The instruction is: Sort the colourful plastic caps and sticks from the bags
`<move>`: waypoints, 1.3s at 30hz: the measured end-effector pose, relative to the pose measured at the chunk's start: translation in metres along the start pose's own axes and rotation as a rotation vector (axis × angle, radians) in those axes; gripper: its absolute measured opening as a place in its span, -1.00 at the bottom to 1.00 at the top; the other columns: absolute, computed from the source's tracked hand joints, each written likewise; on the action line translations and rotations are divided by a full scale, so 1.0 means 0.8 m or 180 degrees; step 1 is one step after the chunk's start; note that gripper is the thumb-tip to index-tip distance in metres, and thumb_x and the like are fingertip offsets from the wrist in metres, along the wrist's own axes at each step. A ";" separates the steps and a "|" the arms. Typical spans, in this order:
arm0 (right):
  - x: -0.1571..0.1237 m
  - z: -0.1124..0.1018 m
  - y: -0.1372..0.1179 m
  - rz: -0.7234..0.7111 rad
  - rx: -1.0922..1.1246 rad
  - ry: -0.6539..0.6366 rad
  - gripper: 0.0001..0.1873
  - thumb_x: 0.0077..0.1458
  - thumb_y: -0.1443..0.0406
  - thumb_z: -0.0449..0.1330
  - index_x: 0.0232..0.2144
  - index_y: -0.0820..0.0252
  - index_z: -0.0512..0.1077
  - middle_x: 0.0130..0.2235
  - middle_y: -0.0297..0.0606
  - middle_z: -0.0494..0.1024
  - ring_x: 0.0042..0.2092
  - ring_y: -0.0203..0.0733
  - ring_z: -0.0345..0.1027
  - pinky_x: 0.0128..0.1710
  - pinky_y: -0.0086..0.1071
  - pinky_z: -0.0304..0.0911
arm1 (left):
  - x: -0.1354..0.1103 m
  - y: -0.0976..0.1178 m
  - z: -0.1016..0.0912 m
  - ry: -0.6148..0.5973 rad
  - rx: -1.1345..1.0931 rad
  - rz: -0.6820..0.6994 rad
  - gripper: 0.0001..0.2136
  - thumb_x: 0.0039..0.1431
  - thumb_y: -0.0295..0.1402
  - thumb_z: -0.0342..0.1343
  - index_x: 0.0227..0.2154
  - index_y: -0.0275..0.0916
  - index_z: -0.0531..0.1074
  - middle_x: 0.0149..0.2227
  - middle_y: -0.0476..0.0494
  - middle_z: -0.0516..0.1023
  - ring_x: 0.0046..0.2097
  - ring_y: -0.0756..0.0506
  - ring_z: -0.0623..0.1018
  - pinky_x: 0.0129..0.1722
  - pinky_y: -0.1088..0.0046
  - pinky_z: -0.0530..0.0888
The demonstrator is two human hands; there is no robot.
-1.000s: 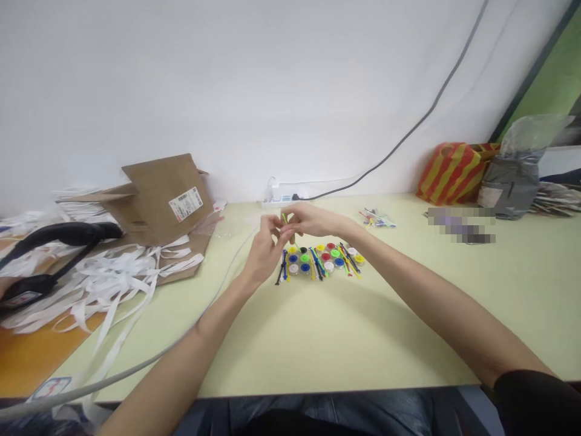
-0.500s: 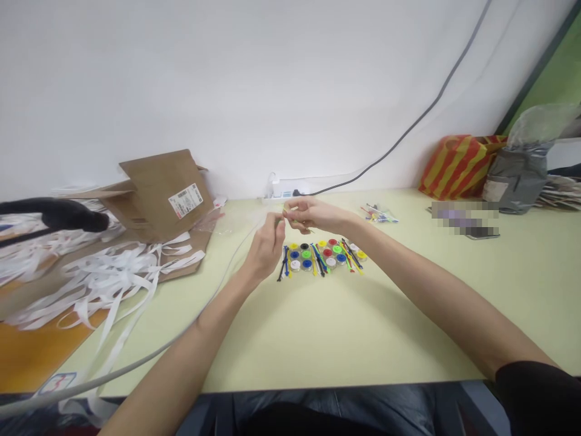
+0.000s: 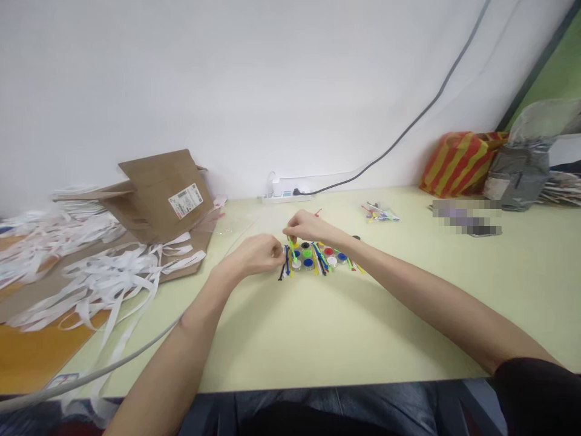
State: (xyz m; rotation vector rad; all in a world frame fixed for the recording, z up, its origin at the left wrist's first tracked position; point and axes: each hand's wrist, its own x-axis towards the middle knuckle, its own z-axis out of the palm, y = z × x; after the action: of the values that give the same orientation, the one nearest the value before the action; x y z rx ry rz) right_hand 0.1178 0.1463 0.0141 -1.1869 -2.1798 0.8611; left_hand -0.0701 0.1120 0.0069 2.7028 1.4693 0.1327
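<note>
Several small round clear pieces with coloured tops (image 3: 308, 263) sit in rows on the table, with groups of thin coloured plastic sticks (image 3: 321, 261) lying between and beside them. My right hand (image 3: 306, 227) is above the row's left part, its fingertips pinched on a bright green plastic stick (image 3: 293, 251) that points down over a white-topped piece. Beside the row's left end is my left hand (image 3: 256, 254), fingers curled shut close to the black and blue sticks (image 3: 285, 264); whatever it may hold is hidden. My right forearm covers part of the row's right end.
Behind the hands, a power strip (image 3: 285, 196) stands at the wall. A bag of coloured sticks (image 3: 380, 212) lies back right, near a striped bag (image 3: 456, 163). On the left are a cardboard box (image 3: 166, 197) and white ribbons (image 3: 113, 284). A grey cable (image 3: 149, 350) crosses the front left.
Both hands have come down and apart from where they met above the row. The green stick now hangs from my right hand. My left hand has dropped to the row's left end.
</note>
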 end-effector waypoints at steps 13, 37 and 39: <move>0.011 -0.009 0.013 0.0076 -0.0126 0.0203 -0.74 0.05 0.32 0.13 -0.60 0.32 0.47 -0.57 -0.28 0.46 -0.53 -0.38 0.18 -0.54 -0.49 0.02 | 0.005 0.008 0.010 -0.0246 -0.0016 -0.0015 -0.80 0.10 -0.27 -0.03 -0.59 -0.19 0.26 -0.58 -0.04 0.39 -0.54 -0.03 0.24 -0.50 0.40 0.10; 0.002 0.024 0.010 0.0151 -0.0514 -0.0193 -0.66 0.02 0.35 0.07 -0.73 0.28 0.42 -0.60 -0.19 0.51 -0.53 -0.31 0.31 -0.45 -0.48 0.16 | 0.008 0.008 0.010 0.0021 0.0085 -0.0206 -0.77 0.17 -0.30 -0.12 -0.53 -0.19 0.35 -0.53 -0.13 0.44 -0.51 -0.09 0.34 -0.47 0.36 0.10; 0.003 0.024 0.012 0.0124 -0.0479 -0.0160 -0.66 0.02 0.34 0.07 -0.73 0.28 0.42 -0.61 -0.19 0.51 -0.54 -0.32 0.30 -0.45 -0.48 0.16 | 0.008 0.003 0.011 0.0268 0.0043 -0.0223 -0.80 0.19 -0.33 -0.14 -0.37 -0.19 0.38 -0.47 -0.12 0.46 -0.44 -0.12 0.39 -0.43 0.37 0.16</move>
State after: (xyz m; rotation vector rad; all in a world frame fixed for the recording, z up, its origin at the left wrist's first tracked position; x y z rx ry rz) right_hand 0.1084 0.1469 -0.0054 -1.2961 -2.3032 0.7613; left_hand -0.0638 0.1158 -0.0010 2.6831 1.5910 0.2366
